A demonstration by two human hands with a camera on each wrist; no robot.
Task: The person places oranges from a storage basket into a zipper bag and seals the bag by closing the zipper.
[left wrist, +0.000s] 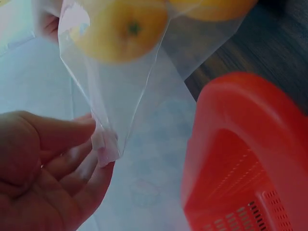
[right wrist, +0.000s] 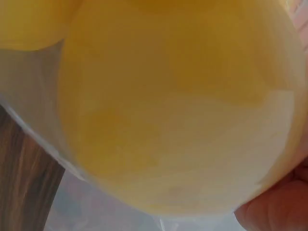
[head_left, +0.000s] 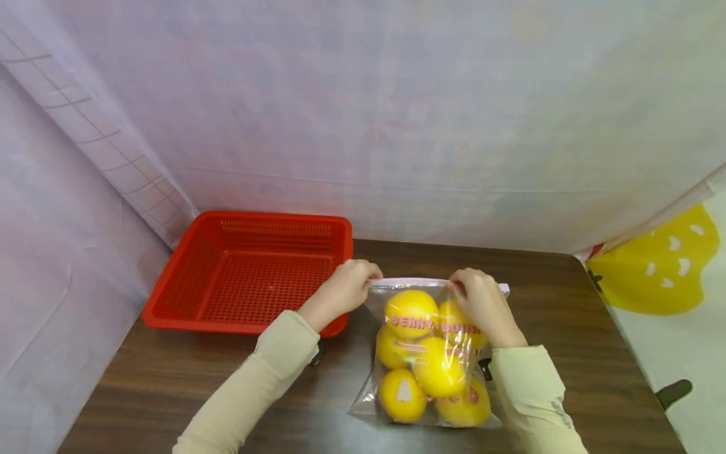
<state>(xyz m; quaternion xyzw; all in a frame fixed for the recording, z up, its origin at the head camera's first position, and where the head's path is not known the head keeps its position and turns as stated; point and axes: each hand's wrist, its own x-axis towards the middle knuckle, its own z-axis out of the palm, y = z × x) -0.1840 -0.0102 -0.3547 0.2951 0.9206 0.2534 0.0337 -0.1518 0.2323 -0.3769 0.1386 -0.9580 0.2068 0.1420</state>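
The bag [head_left: 428, 353] lies flat on the table [head_left: 567, 328] directly in front of me, between my two forearms, its closed bottom edge nearest my body and its sealed top edge farthest from me. It is clear plastic with pink lettering and holds several yellow oranges [head_left: 438, 367], packed close and touching one another.

The bag's long axis runs away from me. Its top strip runs crosswise, left to right, and both hands sit on that strip at the far end.

My left hand [head_left: 342, 291] pinches the left corner of the strip. The left wrist view confirms this: my fingers [left wrist: 103, 154] are curled onto the clear corner of the plastic, with an orange [left wrist: 120, 29] hanging in the film just beyond.

My right hand [head_left: 481, 297] is closed over the strip further right, short of the right corner, which projects past my knuckles. The right wrist view is filled by one orange pressed against the plastic, so it adds nothing on the grip itself.

The two hands are about equally near the seal; neither has the advantage.

Beyond my left hand, to the left, a red basket [head_left: 249, 272] stands on the table, just beside the bag's left corner.
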